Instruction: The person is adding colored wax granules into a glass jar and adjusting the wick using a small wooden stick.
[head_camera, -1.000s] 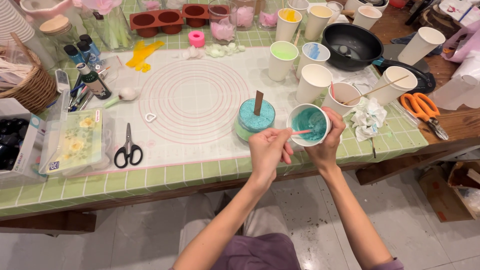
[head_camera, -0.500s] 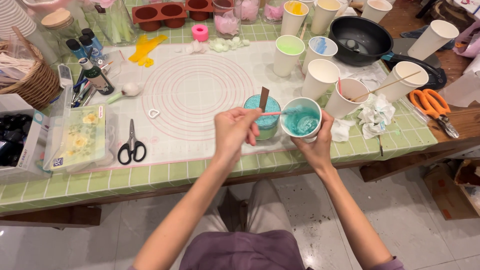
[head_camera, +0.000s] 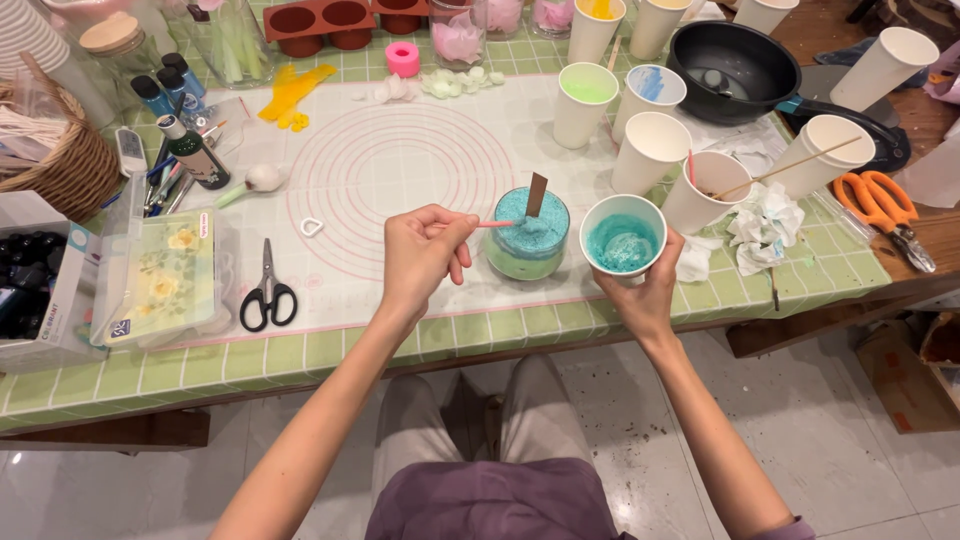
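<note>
My left hand (head_camera: 425, 255) pinches a thin pink stick (head_camera: 492, 224) whose tip reaches the teal, grainy top of a small glass jar (head_camera: 527, 240). The jar stands on a white round-marked mat (head_camera: 400, 160) and has a flat brown wooden wick (head_camera: 537, 194) upright in it. Just right of the jar, my right hand (head_camera: 645, 295) grips a white paper cup (head_camera: 622, 238) from below, near the table's front edge. The cup holds teal material.
Several paper cups (head_camera: 650, 150) stand behind the jar, with a black pan (head_camera: 735, 70) farther back. Black scissors (head_camera: 268, 290) and a floral plastic box (head_camera: 165, 275) lie left, orange scissors (head_camera: 885, 210) right. A wicker basket (head_camera: 60, 165), bottles and brown moulds (head_camera: 330, 25) line the back.
My left hand has drawn the pink stick out of the cup and moved left; the stick's tip now rests on the jar's teal top. My right hand keeps holding the cup.
</note>
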